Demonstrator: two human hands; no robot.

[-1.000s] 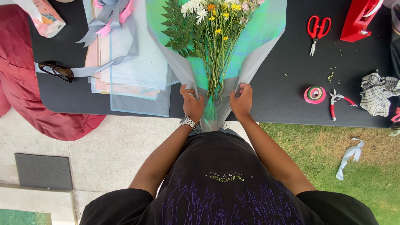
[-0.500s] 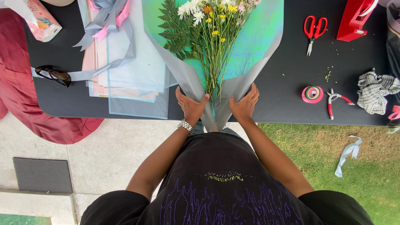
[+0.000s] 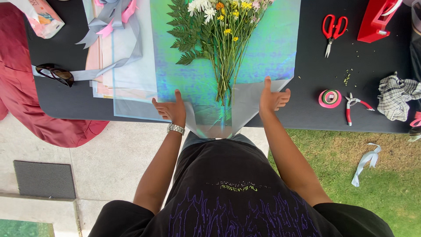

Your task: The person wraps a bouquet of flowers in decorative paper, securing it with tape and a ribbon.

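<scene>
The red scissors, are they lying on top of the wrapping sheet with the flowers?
No, the red scissors lie on the bare black table, right of the iridescent wrapping sheet.

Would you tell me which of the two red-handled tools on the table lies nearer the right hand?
The small pliers, beside the pink tape roll and close to the right hand; the scissors lie farther up the table.

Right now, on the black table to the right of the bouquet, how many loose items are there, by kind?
Scissors, red handles: 1
Tape dispenser, red: 1
Ribbon roll, pink and green: 1
Pliers, red handles: 1
Checked cloth: 1
Total: 5
A pink item at the far right edge is cut off, so it is not counted.
</scene>
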